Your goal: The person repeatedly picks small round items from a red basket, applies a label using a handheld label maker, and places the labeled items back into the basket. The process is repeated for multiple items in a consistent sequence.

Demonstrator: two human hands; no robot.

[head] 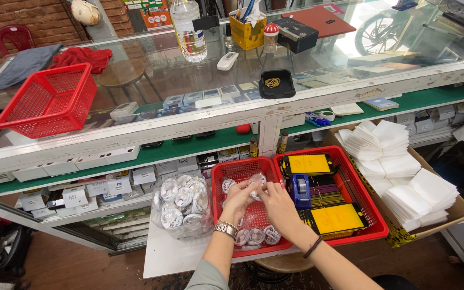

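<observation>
I am pinching one coiled cable pouch (257, 185) between my left grip (239, 200) and right grip (276, 202), both clamped on it over the basket (232, 171). A loosening pinch is risking the slick pouch slipping down.

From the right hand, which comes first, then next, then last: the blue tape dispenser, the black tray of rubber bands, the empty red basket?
1. Blue tape dispenser, just beside the right hand.
2. Black tray, up on the glass counter.
3. Empty red basket, far left on the counter.

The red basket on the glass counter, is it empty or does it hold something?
Empty. The red basket stands upright on the glass counter, and only its bare mesh floor and walls show inside.
</observation>
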